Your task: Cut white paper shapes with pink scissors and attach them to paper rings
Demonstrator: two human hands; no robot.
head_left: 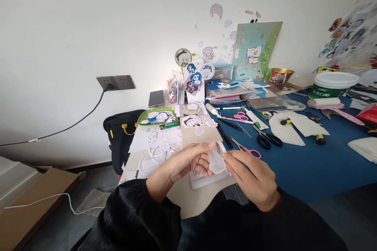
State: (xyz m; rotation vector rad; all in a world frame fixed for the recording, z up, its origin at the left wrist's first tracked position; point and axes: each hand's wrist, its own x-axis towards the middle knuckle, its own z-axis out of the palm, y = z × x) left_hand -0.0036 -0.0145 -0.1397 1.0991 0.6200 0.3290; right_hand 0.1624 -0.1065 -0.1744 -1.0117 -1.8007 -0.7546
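Between my two hands is a small white paper cutout (217, 163) with a raised, strip-like rim along its upper right side. My left hand (196, 159) holds it from the left, thumb on top and fingers curled beneath. The fingertips of my right hand (253, 178) pinch its right edge. Under the hands lies a white pad or sheet (203, 181) with printed marks, partly hidden. Just beyond are a brown card (188, 136) and several cut-out paper drawings (192, 121). Pink-handled scissors (251, 152) lie right behind my right hand.
White strip coils (157, 155) lie left of my hands. A green tray (143, 119) holds cut-outs. Black scissors (269, 140), a glue bottle (211, 109) and white cloth-like sheets (285, 129) lie right. A green-and-white tub (332, 85) and a phone (156, 99) stand farther back.
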